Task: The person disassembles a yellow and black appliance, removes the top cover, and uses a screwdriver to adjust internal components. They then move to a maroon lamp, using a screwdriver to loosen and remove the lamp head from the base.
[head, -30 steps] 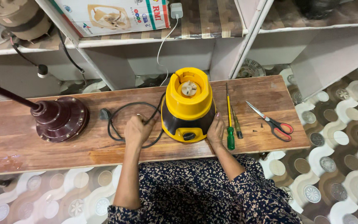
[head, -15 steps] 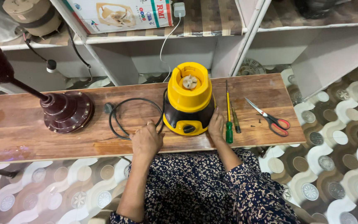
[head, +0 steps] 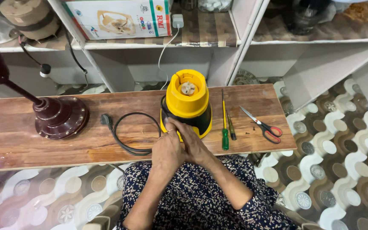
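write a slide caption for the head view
Both hands, left and right, meet before a yellow mixer base on a wooden bench.

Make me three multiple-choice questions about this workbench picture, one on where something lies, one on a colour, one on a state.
1. Where do the scissors lie? A left of the mixer base; B right of the screwdrivers; C on the shelf.
2. What colour is the mixer base on top? A yellow; B green; C white.
3. How is the black cord? A coiled on the wooden bench; B plugged into a wall socket; C hanging off the edge.
Answers: 1 B, they lie past the green-handled screwdriver. 2 A, its upper shell is yellow. 3 A, it loops beside the left hand and right hand, plug free.
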